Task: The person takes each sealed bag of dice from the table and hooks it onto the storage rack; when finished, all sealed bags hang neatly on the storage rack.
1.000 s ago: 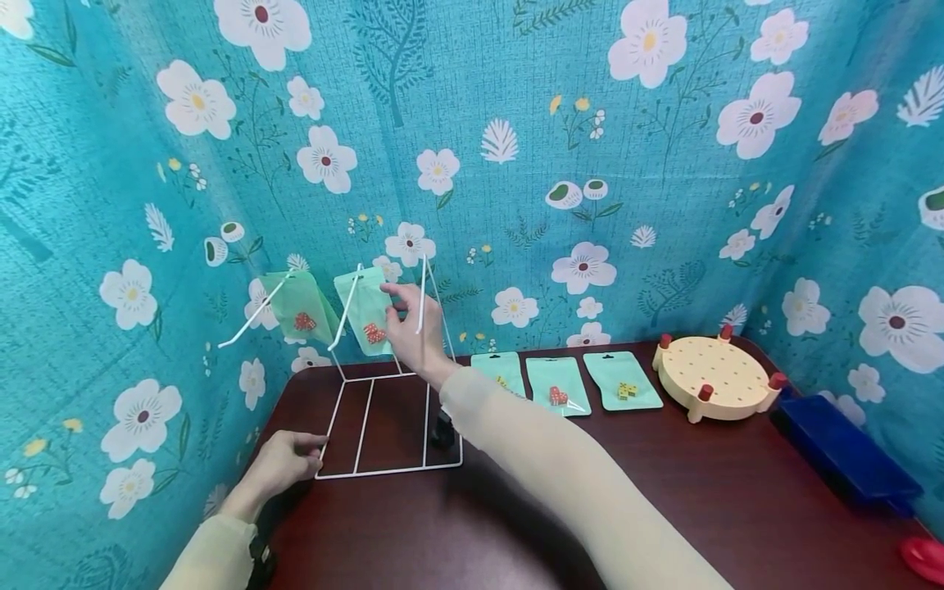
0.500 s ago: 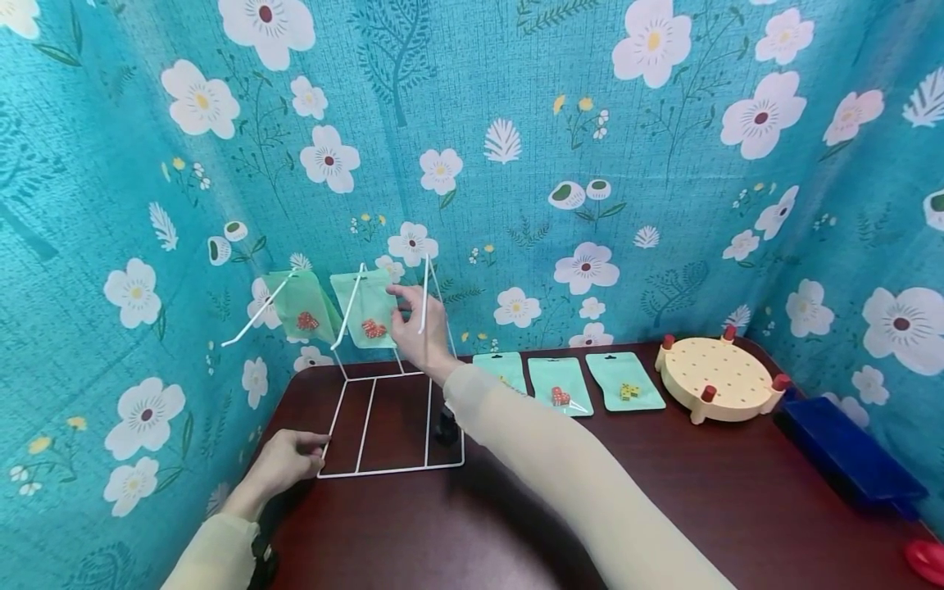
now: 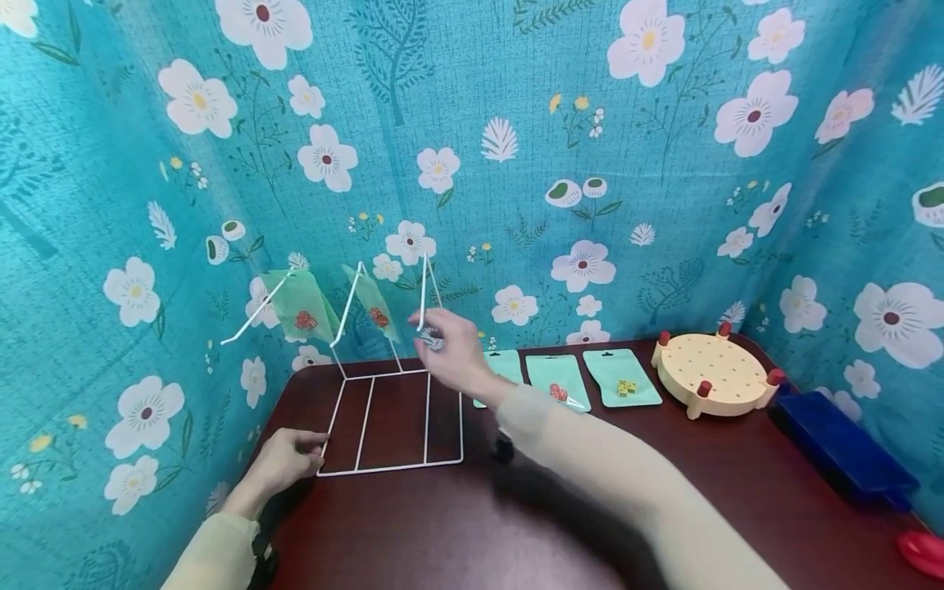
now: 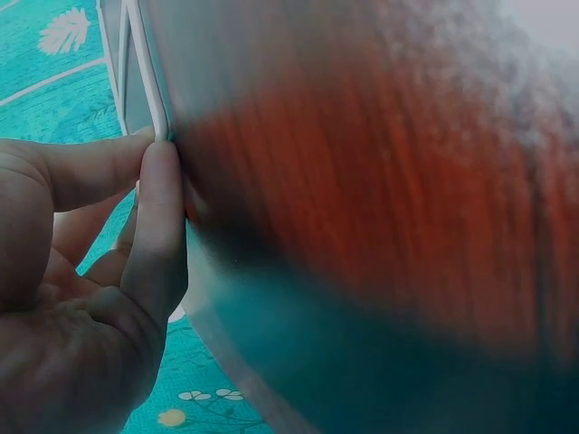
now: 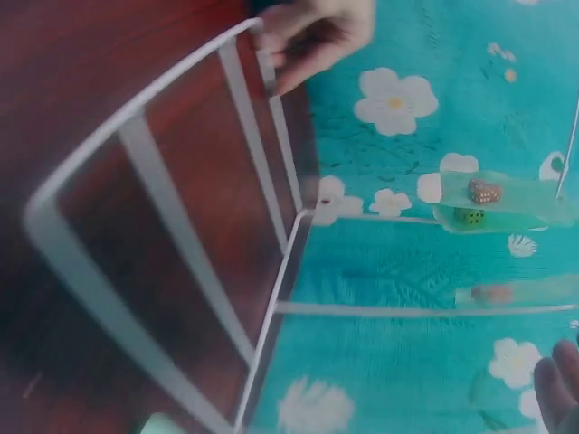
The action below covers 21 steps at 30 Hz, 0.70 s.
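Note:
A white wire rack [image 3: 391, 468] with upward-slanting hooks stands on the dark table. My left hand [image 3: 283, 463] pinches its lower front-left corner; in the left wrist view the thumb and index finger press on the white wire [image 4: 152, 81]. From the left hook hangs a green pouch [image 3: 295, 305] with red dice showing. The middle hook carries another green pouch [image 3: 374, 307], turned nearly edge-on, also with red dice. My right hand [image 3: 457, 352] is beside the right hook, fingers loosely bent and holding nothing. At the right wrist view's edge only some fingertips [image 5: 556, 384] show.
Right of the rack, green pouches lie flat: one partly behind my right hand [image 3: 507, 362], one with red dice [image 3: 553, 369], one with yellow dice [image 3: 619, 369]. Beyond them are a round cream pegged stand [image 3: 711, 373], a blue tray [image 3: 848, 447] and a red object [image 3: 922, 553]. Floral curtain surrounds the table.
My right hand has let go of the pouch on the middle hook and moved right and down. That pouch has swung round to nearly edge-on. The left hand keeps its place on the rack.

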Tool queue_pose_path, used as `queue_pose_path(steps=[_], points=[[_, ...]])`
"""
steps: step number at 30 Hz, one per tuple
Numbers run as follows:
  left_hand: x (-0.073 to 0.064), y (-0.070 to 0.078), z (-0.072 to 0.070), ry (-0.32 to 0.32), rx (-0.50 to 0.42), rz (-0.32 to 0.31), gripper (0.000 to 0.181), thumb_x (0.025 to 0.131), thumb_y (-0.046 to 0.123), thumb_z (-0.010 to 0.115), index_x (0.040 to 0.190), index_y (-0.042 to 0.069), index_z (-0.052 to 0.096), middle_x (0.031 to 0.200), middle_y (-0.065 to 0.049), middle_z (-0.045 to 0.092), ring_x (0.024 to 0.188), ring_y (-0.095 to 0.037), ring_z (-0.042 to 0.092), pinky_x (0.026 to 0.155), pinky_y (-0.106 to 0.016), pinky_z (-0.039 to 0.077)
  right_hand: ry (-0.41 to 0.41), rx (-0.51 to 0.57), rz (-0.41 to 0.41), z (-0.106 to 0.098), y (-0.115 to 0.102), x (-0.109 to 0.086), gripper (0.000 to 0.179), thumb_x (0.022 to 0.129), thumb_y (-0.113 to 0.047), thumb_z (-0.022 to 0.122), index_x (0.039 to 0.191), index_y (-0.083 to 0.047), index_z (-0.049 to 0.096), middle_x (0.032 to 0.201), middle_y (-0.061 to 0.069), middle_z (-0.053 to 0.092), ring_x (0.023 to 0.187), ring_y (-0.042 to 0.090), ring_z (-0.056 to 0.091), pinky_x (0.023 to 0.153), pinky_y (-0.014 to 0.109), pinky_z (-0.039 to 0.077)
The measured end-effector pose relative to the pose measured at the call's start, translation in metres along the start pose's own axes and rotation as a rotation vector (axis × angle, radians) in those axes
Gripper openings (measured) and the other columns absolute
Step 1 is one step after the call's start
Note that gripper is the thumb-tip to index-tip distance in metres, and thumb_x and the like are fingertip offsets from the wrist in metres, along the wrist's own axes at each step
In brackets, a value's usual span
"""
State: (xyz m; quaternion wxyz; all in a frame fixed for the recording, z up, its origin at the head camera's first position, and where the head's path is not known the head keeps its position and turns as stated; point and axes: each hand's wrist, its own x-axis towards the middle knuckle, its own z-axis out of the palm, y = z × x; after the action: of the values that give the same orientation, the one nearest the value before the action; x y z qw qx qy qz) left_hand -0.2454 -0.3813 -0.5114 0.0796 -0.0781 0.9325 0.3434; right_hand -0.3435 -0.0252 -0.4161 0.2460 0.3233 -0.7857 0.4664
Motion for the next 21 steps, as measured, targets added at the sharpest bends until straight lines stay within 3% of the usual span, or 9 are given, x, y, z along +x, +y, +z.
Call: queue_pose_path(steps=[4,8,13,16,21], points=[[0.0,0.002,0.0,-0.003,0.002,-0.006,0.047,0.097,0.005,0.078,0.143,0.001,0.075,0.098,-0.008,0.073,0.093,-0.024,0.065,0.08,-0.036,0.054,-0.155,-0.068,0.004,-0.053,0.023,-0.028,0.029,0.097,-0.007,0.079,0.126,-0.007,0.082,0.128,0.011,0.083,0.118,0.029,0.08,0.097,0.045,0.067],[-0.001,0.0,-0.001,-0.02,-0.022,-0.01,0.047,0.098,0.006,0.079,0.144,0.001,0.074,0.1,-0.01,0.075,0.094,-0.026,0.067,0.082,-0.037,0.058,-0.419,-0.26,0.055,-0.12,0.064,-0.045,0.031,0.099,-0.016,0.08,0.13,-0.009,0.082,0.129,0.009,0.084,0.119,0.031,0.08,0.101,0.052,0.064],[0.006,-0.013,-0.002,-0.056,-0.052,0.037,0.048,0.097,0.01,0.081,0.144,0.001,0.074,0.1,-0.013,0.074,0.092,-0.028,0.068,0.079,-0.035,0.06,-0.723,-0.451,0.174,-0.199,0.12,-0.056,0.033,0.099,-0.02,0.084,0.131,-0.01,0.082,0.132,0.01,0.083,0.121,0.034,0.078,0.101,0.055,0.063],[0.005,-0.013,-0.004,-0.054,-0.04,0.04,0.049,0.096,0.01,0.082,0.144,0.001,0.074,0.101,-0.013,0.075,0.091,-0.027,0.068,0.079,-0.035,0.062,-0.856,-0.55,0.26,-0.226,0.147,-0.058,0.041,0.096,-0.021,0.088,0.135,-0.011,0.08,0.137,0.011,0.08,0.125,0.036,0.075,0.101,0.055,0.063],[-0.001,-0.001,-0.002,-0.035,-0.021,0.002,0.048,0.098,0.006,0.079,0.145,0.0,0.073,0.105,-0.014,0.075,0.094,-0.028,0.068,0.081,-0.036,0.061,-1.015,-0.708,0.393,-0.242,0.175,-0.059,0.065,0.087,-0.032,0.098,0.144,-0.011,0.075,0.144,0.014,0.075,0.133,0.037,0.068,0.105,0.056,0.061]])
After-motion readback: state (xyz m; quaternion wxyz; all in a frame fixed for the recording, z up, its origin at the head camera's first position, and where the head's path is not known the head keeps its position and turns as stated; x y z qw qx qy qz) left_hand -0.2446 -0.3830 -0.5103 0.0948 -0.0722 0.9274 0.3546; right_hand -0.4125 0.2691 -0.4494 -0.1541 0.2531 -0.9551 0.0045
